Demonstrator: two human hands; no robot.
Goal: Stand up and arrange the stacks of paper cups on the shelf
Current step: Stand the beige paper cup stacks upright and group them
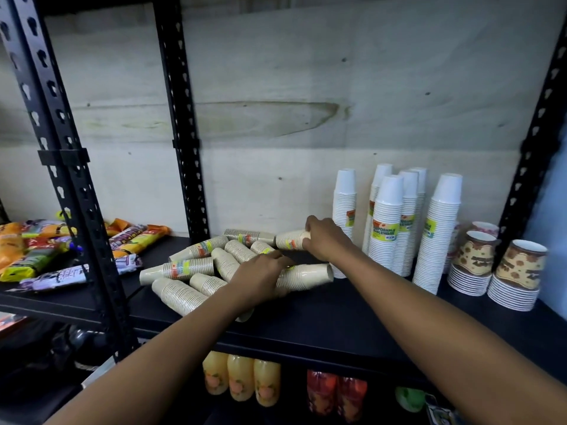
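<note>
Right hand (322,237) grips beige stack (290,240) — left hand (260,276) flat.

Black shelf (337,320) w/ toppled tan cup stacks (196,268), upright white stacks (399,222), patterned cups (497,265).

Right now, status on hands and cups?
Right hand gripping a fallen brown stack. Left hand on the brown pile. White stacks upright, close beside.
</note>
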